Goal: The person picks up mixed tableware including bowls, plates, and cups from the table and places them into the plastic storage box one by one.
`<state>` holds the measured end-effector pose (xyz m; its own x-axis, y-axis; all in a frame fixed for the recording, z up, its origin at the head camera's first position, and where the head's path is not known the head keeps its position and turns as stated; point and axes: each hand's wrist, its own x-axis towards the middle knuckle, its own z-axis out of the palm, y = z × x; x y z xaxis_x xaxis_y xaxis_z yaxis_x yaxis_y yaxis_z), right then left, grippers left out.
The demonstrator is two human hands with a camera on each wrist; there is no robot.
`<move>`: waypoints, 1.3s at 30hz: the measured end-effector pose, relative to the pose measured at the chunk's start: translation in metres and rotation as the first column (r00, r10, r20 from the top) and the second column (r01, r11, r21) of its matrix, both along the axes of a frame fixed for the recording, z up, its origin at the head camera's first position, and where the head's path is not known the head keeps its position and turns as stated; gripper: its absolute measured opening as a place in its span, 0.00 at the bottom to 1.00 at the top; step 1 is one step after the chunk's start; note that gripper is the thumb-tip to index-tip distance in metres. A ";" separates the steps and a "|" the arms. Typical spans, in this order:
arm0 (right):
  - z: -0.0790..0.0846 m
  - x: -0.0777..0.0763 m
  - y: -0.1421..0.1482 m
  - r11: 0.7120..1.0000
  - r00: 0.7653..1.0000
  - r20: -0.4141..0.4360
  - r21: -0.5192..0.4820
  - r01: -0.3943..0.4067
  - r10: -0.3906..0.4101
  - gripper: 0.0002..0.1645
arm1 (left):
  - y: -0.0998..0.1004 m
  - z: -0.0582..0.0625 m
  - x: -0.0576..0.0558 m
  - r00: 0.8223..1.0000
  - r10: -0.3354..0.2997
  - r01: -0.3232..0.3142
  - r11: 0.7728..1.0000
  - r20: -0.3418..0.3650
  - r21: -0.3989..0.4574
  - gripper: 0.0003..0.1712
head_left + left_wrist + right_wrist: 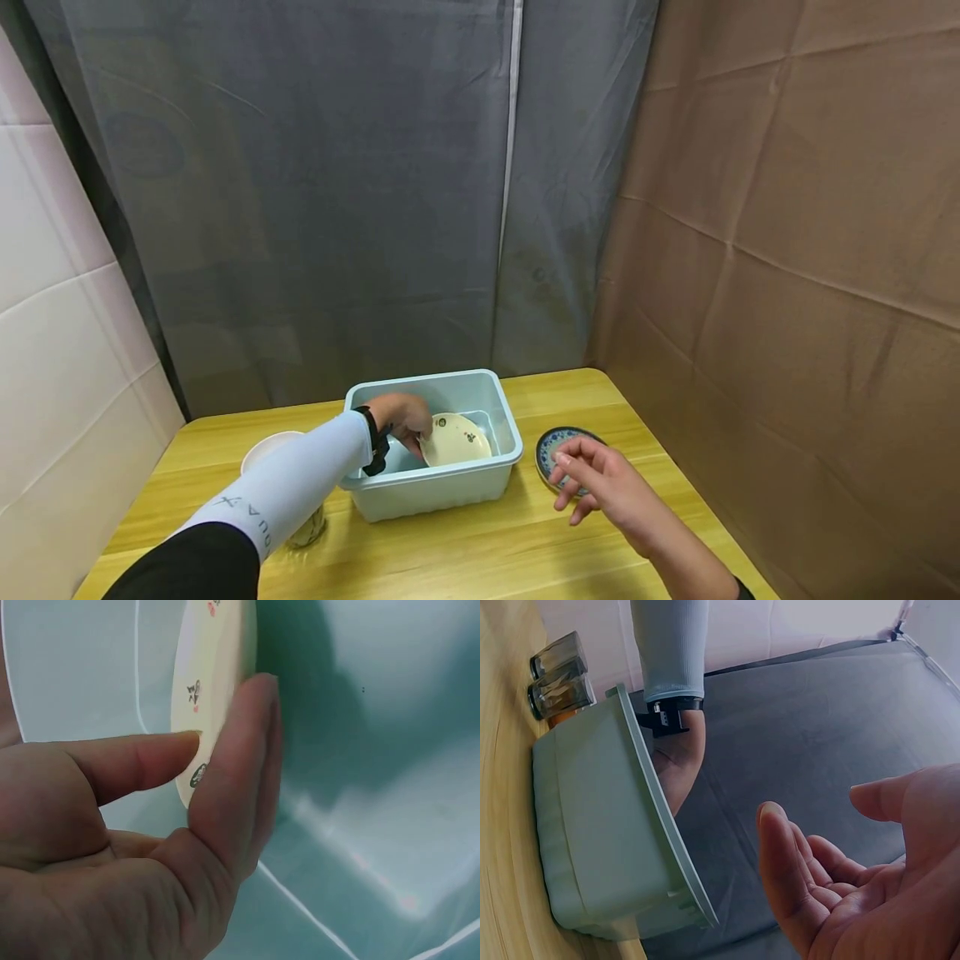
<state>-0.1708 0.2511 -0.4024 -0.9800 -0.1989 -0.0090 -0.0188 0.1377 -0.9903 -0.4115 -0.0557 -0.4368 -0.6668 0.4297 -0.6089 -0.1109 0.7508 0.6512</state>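
Inside a light blue plastic bin [442, 497], my left hand [408, 417] pinches the edge of a cream plate [456, 442] with small printed pictures. In the left wrist view, the thumb [161, 754] lies on the plate's decorated face and the fingers [240, 772] back its other side. The plate stands tilted there. My right hand [603, 487] hovers at the right with loosely bent fingers and holds nothing. Below it on the table lies a dark-rimmed plate [553, 446] with a blue pattern, partly covered by the hand.
Left of the bin, behind my left forearm, are a round white-rimmed item [264, 448] and a clear glass [307, 530]. The right wrist view shows two glasses [561, 690] beside the bin. A grey curtain [337, 208] backs the wooden table [450, 554]; a brown sheet [810, 250] hangs right.
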 end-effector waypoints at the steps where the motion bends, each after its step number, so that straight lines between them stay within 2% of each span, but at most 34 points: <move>1: 0.000 0.000 0.001 1.000 1.000 0.000 0.000 0.000 0.000 0.20 | 0.000 0.000 0.000 1.000 -0.005 0.005 1.000 0.009 -0.006 0.08; 8: -0.005 0.000 0.005 1.000 1.000 0.015 0.012 0.015 -0.015 0.20 | 0.005 0.000 0.001 0.994 0.043 -0.040 0.999 0.105 -0.028 0.17; 13: -0.008 0.002 0.006 1.000 0.999 0.037 0.017 0.025 -0.026 0.19 | 0.006 -0.001 0.001 0.991 0.056 -0.052 0.998 0.124 -0.033 0.22; 21: -0.008 0.005 0.006 1.000 0.999 0.041 0.014 0.013 -0.014 0.21 | 0.010 -0.002 0.003 0.990 0.090 -0.082 0.994 0.105 -0.077 0.25; 29: -0.011 0.007 0.006 1.000 0.999 0.041 0.019 0.003 -0.004 0.23 | 0.009 -0.007 0.004 0.992 0.037 -0.027 0.996 0.119 -0.087 0.27; 34: -0.013 0.007 0.007 1.000 0.999 0.035 0.028 -0.012 0.011 0.22 | 0.007 -0.011 0.005 0.992 0.055 -0.046 0.996 0.110 -0.079 0.30; 39: -0.014 0.008 0.006 0.999 0.999 0.026 0.034 -0.021 0.020 0.20 | 0.006 -0.008 0.006 0.994 0.037 -0.028 0.995 0.103 -0.092 0.29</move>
